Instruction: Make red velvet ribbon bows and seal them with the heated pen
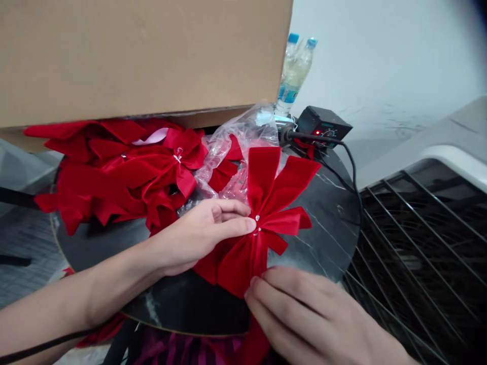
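A red velvet bow [266, 190] with a silvery tie at its middle is held up over the round table. My left hand [215, 225] pinches it beside that tie, thumb on top. Lower down, my right hand [300, 309] has its fingers closed on one of the bow's hanging tails. Left of it lies a heap of red bows [125, 177], a few with silvery ties showing. A clear plastic bag [243, 132] sits behind the held bow, with red pieces in or under it.
A large cardboard box [144, 56] stands over the back of the black marbled table [327, 233]. Plastic bottles [299, 68] and a black control box [323, 125] with a red light and cables are at the back right. A dark wire grille [418, 238] borders the table's right side.
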Action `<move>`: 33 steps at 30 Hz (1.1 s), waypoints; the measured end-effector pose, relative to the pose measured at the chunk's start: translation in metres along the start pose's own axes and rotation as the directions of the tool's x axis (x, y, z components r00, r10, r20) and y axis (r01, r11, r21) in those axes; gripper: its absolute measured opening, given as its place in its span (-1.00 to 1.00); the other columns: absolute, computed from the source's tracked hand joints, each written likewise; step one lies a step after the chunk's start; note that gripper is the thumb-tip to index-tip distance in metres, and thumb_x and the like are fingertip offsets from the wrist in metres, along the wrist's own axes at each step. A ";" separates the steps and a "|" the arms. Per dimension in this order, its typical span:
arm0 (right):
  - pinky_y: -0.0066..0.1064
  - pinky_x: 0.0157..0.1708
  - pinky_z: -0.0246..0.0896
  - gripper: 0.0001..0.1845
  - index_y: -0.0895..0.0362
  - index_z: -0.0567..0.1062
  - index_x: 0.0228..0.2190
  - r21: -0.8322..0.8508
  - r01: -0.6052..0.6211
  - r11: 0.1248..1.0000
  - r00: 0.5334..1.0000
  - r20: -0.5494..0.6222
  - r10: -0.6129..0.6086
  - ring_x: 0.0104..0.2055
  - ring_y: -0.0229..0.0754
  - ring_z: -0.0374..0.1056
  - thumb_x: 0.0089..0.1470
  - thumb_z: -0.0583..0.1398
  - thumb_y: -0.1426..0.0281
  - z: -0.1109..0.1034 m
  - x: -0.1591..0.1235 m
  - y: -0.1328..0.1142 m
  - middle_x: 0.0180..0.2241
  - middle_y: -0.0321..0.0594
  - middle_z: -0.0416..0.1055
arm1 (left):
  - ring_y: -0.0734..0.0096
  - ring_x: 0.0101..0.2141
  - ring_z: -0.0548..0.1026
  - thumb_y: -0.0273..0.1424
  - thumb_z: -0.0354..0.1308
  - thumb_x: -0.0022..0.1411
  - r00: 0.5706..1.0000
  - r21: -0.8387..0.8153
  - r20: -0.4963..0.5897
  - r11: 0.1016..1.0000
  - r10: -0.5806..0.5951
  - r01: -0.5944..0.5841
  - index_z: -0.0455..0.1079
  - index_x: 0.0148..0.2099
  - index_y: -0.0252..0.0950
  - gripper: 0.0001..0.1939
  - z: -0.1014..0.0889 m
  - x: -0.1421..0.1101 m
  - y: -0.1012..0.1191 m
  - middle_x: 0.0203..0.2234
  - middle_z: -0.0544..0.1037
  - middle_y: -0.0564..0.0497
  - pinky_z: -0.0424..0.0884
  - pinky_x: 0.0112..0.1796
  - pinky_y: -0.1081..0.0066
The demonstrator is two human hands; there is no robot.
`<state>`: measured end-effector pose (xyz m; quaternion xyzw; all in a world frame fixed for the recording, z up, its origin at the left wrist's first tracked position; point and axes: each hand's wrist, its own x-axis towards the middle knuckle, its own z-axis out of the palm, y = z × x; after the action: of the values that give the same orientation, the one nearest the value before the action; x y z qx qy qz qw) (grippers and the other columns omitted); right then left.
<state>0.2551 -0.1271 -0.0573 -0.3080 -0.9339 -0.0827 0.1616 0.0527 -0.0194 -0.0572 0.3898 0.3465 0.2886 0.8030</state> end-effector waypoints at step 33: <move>-0.43 -0.30 0.32 -0.74 0.05 0.54 -0.02 0.172 -0.222 0.960 0.969 0.153 0.196 -0.24 -0.25 0.47 0.37 0.11 0.47 -0.034 0.030 0.056 -0.14 -0.20 0.52 | 0.42 -0.28 0.63 -0.38 0.44 0.15 0.989 0.316 0.146 0.948 -0.022 -0.026 0.42 0.09 -0.20 -0.52 -0.013 0.002 -0.003 -0.35 0.63 0.07 0.47 -0.24 0.53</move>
<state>0.2751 -0.0747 -0.0121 -0.3933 -0.9084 0.0442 0.1344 0.0440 -0.0143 -0.0664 0.5343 0.3275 0.2002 0.7531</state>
